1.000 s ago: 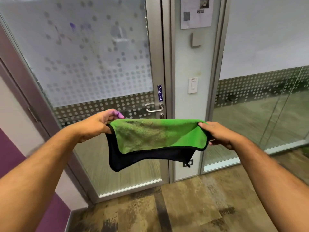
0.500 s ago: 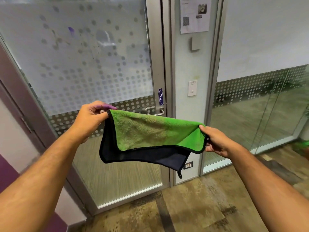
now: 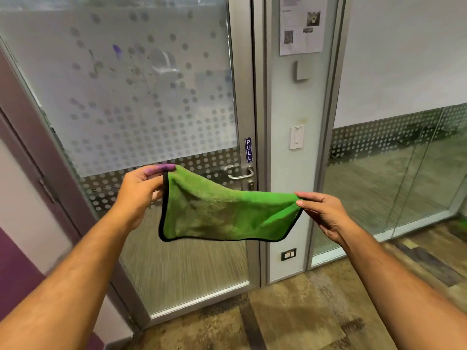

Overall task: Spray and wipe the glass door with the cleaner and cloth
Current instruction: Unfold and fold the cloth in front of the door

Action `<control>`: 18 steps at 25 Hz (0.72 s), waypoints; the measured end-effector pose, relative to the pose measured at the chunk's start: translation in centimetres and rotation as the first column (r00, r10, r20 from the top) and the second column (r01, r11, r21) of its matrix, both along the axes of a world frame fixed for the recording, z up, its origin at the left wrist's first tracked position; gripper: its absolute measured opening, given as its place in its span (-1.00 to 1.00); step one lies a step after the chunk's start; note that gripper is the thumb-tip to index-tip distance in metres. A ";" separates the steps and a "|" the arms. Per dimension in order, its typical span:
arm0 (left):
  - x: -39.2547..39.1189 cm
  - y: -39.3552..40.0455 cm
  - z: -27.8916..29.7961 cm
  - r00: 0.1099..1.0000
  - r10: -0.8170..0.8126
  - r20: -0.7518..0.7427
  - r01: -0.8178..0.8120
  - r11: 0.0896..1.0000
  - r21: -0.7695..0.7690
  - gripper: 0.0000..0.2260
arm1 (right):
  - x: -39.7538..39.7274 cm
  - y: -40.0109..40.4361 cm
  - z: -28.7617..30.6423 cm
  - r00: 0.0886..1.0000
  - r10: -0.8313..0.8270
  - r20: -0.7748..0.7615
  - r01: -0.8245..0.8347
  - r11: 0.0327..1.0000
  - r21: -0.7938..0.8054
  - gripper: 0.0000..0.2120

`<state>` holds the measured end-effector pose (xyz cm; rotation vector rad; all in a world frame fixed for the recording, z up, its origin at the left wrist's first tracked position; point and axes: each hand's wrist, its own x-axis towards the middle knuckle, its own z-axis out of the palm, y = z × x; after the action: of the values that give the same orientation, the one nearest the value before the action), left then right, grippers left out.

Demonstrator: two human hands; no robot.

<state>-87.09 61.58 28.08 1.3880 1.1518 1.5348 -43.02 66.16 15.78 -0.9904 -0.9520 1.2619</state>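
I hold a green cloth (image 3: 222,210) with a black hem stretched between both hands in front of the door. My left hand (image 3: 141,190) pinches its upper left corner; the fingertips are stained purple. My right hand (image 3: 321,210) pinches the right corner, a little lower. The glass door (image 3: 141,102) stands shut behind the cloth, frosted with a dot pattern, with purple smears and streaks on its upper part. Its metal lever handle (image 3: 241,173) sits just above the cloth's right half. No cleaner bottle is in view.
A PULL sign (image 3: 248,149) is on the door's right stile. Right of the door stands a narrow wall panel with a paper notice (image 3: 300,24), a light switch (image 3: 297,137) and a low socket (image 3: 288,254). A glass partition (image 3: 394,178) continues right. Patterned carpet (image 3: 303,311) covers the floor.
The cloth's dark underside has dropped out of sight, so only the green face shows. My left hand rose slightly and the view shifted a little up the door.
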 end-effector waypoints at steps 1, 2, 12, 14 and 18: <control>0.0 0.0 -0.3 0.997 -0.003 0.075 0.005 1.000 -0.023 -0.74 | -0.4 0.2 0.2 0.996 -0.038 0.084 0.035 0.999 0.032 -0.57; 0.1 -0.1 -0.6 0.991 0.020 0.133 -0.015 0.999 -0.041 -0.76 | -0.7 0.3 0.4 0.980 -0.079 0.181 0.067 0.995 0.069 -0.52; -0.8 -0.5 -0.7 0.752 0.370 -0.546 -0.383 0.919 0.095 -0.68 | -1.7 1.4 3.5 0.588 -0.392 0.708 0.183 0.917 0.356 -0.71; -1.1 -0.6 -0.2 0.582 0.432 -0.689 -0.422 0.885 0.198 -0.78 | -1.2 1.4 4.3 0.577 -0.420 0.701 0.161 0.899 0.406 -0.81; -1.3 -0.7 -0.2 0.598 0.386 -0.702 -0.337 0.916 0.217 -0.86 | -0.7 1.2 5.8 0.789 -0.275 0.550 0.135 0.950 0.281 -0.87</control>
<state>-88.44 60.86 27.84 2.0043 2.0014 1.2713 -43.71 67.36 21.61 -1.2911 -1.3841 0.6356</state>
